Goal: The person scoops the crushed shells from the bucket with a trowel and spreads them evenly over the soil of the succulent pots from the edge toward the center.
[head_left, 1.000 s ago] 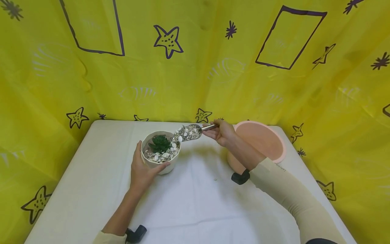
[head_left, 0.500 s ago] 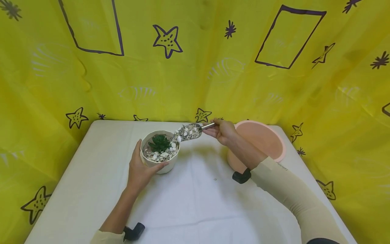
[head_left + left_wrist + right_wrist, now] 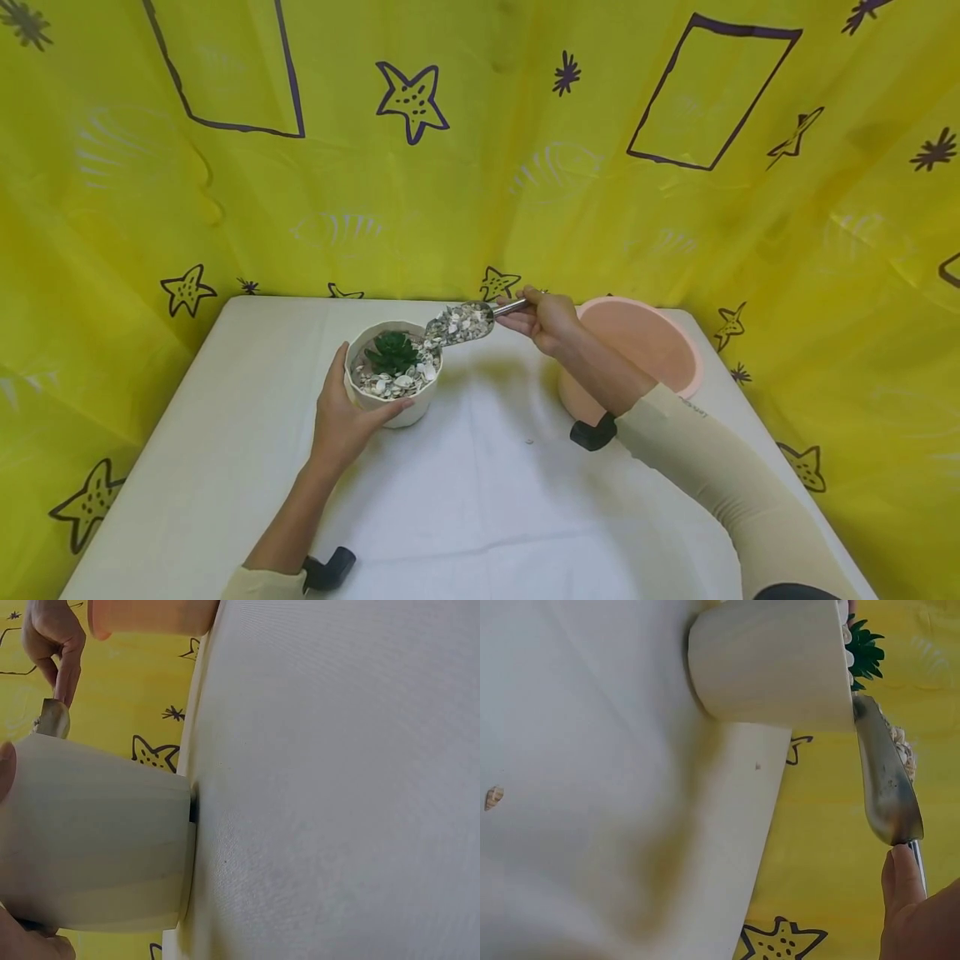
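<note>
My left hand (image 3: 341,429) grips the front left of a cream plant pot (image 3: 408,412), thumb on the near side and fingers round the far side. In it stands a green succulent (image 3: 392,353), with small shells (image 3: 393,385) lying mostly on its near and right side. My right hand (image 3: 553,323) holds a metal scoop (image 3: 889,795) by its thin handle. Shells (image 3: 461,322) heap the scoop, whose lip meets the pot's right rim and slopes down towards the plant. In the left wrist view, the pot's base is at the white cloth.
A pink bucket (image 3: 693,367) stands at the back right, partly behind my right forearm. One small spiral shell (image 3: 493,797) lies on the white-covered table (image 3: 480,500). A yellow patterned curtain (image 3: 480,183) hangs right behind the table and along both sides.
The scoop has shifted slightly left, its handle end a little higher. A white shell at its lip has gone from there. My left hand and the pot have moved slightly left.
</note>
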The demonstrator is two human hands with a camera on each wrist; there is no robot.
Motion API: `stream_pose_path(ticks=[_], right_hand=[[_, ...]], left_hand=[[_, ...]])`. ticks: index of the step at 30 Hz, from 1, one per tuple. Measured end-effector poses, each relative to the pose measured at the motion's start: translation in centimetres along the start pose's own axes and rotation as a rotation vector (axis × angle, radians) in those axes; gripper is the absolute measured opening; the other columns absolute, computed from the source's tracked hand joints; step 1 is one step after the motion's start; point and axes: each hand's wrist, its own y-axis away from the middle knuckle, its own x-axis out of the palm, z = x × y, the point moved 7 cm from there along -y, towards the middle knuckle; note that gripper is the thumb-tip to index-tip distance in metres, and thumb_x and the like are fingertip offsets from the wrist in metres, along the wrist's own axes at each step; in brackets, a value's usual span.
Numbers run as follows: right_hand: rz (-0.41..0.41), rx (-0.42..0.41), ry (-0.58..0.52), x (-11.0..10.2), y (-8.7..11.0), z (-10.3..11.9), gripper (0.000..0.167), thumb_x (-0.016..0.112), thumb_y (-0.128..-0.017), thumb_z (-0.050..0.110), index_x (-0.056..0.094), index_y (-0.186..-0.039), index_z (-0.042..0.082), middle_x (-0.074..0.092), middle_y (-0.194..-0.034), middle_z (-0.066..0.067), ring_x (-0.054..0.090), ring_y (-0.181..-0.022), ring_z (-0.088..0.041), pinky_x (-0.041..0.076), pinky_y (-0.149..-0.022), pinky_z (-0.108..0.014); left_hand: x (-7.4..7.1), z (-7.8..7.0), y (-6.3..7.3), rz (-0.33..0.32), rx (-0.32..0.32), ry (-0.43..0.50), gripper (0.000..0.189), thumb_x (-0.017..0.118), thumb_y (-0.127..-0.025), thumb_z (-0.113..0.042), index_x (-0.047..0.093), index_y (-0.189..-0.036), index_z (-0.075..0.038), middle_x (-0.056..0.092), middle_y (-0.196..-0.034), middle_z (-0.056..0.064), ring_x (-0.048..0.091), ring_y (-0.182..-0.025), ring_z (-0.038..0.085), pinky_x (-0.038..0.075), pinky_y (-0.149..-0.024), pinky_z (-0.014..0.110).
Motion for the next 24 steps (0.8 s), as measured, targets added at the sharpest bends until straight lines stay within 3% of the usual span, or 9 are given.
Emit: stream_pose_path(ticks=[3,5,14,24], right_hand=[[-0.014,-0.006,0.005,0.0,0.0,0.0,0.020,0.038,-0.116,0.015,0.051,-0.112,0.000,0.074,-0.089,-0.013,0.066,-0.114,-0.038,0.057,-0.091,-0.045],[-0.011,-0.010,0.007,0.2,0.1,0.0,0.020,0.038,-0.116,0.015,0.051,-0.114,0.000,0.074,-0.091,-0.013,0.062,-0.118,-0.039,0.057,-0.092,-0.045],[0.017,-0.027,0.012,0.5,0.0,0.1,0.021,0.037,-0.116,0.015,0.051,-0.109,0.001,0.075,-0.090,-0.013,0.079,-0.082,-0.027,0.058,-0.090,-0.044],[0.018,-0.035,-0.005,0.6,-0.1,0.0,0.023,0.036,-0.116,0.015,0.052,-0.107,0.002,0.073,-0.092,-0.013,0.078,-0.082,-0.025,0.058,-0.091,-0.043]], left_hand=[[-0.1,0.1,-0.1,0.004,0.000,-0.011,0.124,0.098,-0.075,-0.028,0.018,-0.168,-0.005,0.031,-0.168,0.019,0.028,-0.155,0.039,0.026,-0.122,0.063],[-0.1,0.1,-0.1,0.009,0.002,-0.015,0.124,0.097,-0.076,-0.029,0.018,-0.168,-0.005,0.030,-0.168,0.019,0.027,-0.155,0.039,0.026,-0.122,0.064],[-0.1,0.2,-0.3,0.027,0.008,-0.014,0.123,0.097,-0.076,-0.028,0.017,-0.167,-0.004,0.027,-0.169,0.021,0.025,-0.155,0.040,0.025,-0.122,0.064],[-0.5,0.7,-1.1,0.098,0.025,-0.025,0.125,0.098,-0.075,-0.029,0.018,-0.168,-0.005,0.030,-0.168,0.020,0.026,-0.155,0.041,0.024,-0.121,0.066]])
